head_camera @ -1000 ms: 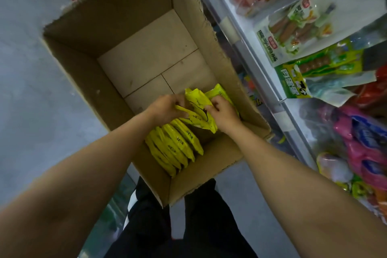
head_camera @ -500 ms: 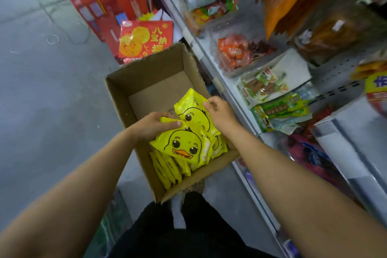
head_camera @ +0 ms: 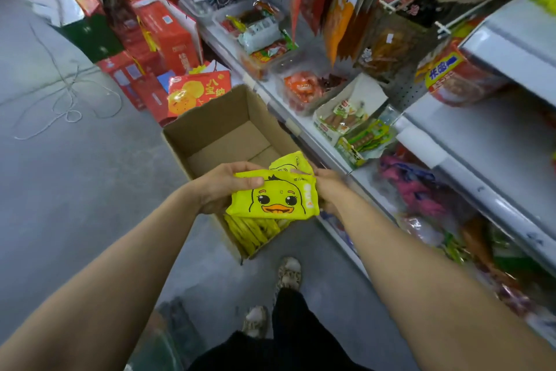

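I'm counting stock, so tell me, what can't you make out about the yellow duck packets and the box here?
- Head view: how many duck packets are held; the front one covers the rest.
- Head view: fingers of the right hand, behind the packets.
- Head view: boxed packets count; the held ones overlap them.

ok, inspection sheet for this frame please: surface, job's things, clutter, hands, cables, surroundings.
surface: grey concrete floor; the cardboard box stands on it beside the shelf.
job's things: yellow duck packets held above the box; more packets on edge in its near end.
clutter: red cartons stacked on the floor beyond the box.
hands: left hand grips the packets' left end, thumb on top; right hand holds the right end.
cables: thin white cord lying loose on the floor, far left.
surroundings: snack bags fill the shelf on the right; person's shoes below.
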The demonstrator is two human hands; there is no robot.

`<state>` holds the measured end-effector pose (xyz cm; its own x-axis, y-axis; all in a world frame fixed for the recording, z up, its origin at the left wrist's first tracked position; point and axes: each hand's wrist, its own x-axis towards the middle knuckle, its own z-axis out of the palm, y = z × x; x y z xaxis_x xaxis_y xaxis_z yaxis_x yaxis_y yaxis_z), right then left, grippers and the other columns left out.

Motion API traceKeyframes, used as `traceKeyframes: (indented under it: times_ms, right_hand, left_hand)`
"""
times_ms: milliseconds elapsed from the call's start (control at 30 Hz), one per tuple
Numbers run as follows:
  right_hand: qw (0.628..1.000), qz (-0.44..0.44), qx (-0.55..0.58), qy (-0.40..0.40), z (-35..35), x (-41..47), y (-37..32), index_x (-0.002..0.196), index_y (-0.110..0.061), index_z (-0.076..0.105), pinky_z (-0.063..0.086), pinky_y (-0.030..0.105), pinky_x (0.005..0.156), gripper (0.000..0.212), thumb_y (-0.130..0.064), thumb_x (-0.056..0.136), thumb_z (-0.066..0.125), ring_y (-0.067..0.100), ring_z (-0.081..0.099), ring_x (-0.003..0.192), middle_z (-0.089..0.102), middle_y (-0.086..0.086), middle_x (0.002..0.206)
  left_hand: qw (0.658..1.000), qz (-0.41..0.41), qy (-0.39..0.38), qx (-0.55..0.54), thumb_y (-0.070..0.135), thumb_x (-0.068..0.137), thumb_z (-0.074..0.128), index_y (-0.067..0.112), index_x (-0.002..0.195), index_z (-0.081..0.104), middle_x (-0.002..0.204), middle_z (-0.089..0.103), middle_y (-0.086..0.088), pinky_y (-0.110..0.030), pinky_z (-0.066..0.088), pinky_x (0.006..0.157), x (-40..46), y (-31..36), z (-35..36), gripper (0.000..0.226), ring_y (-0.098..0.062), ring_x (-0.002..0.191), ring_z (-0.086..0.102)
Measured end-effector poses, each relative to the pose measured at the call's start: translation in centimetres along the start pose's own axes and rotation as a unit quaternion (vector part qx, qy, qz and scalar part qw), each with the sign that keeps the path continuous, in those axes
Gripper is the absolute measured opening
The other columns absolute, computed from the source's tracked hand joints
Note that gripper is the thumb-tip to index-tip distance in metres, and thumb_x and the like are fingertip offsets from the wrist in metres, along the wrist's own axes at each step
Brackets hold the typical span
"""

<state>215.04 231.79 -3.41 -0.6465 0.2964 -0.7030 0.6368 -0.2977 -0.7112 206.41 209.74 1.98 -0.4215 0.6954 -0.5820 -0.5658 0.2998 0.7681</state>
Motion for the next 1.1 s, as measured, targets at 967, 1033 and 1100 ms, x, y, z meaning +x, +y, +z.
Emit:
traceKeyframes:
  times_ms: [967, 1033, 1100]
  right_hand:
    - [0.804, -0.402, 0.318, 0.302, -47.5, -50.3, 9.3, 0.137, -0.014, 0.052, 0.054, 0.06, 0.088, 0.115, -0.047, 0.037, 0.099, 0.026, 0.071, 0.102, 0.07, 0.006, 0.12]
    - [0.808, -0.391, 0.301, 0.321, -48.1, -55.0, 10.3, 0.121, -0.013, 0.063, 0.056, 0.05, 0.089, 0.075, -0.03, 0.055, 0.095, 0.024, 0.072, 0.098, 0.074, 0.005, 0.109]
    - [0.791, -0.391, 0.285, 0.374, -50.7, -58.0, 11.7, 0.106, -0.016, 0.067, 0.057, 0.041, 0.086, 0.042, -0.017, 0.069, 0.088, 0.021, 0.074, 0.092, 0.077, 0.001, 0.098]
  left_hand:
    - [0.917, 0.177, -0.306, 0.184, 0.041, 0.037, 0.095, 0.01, 0.105, 0.066, 0.094, 0.074, -0.011, -0.028, 0.057, 0.062, -9.9, -2.7, 57.1, 0.081, -0.02, 0.074, 0.071]
    - [0.905, 0.179, -0.326, 0.208, 0.035, 0.043, 0.095, 0.01, 0.107, 0.065, 0.094, 0.074, -0.009, -0.027, 0.057, 0.061, -10.5, -3.1, 61.8, 0.075, -0.02, 0.075, 0.071]
    - [0.892, 0.18, -0.334, 0.244, 0.016, 0.066, 0.085, 0.006, 0.112, 0.062, 0.096, 0.074, -0.01, -0.028, 0.056, 0.062, -10.9, -3.1, 66.2, 0.053, -0.021, 0.079, 0.072]
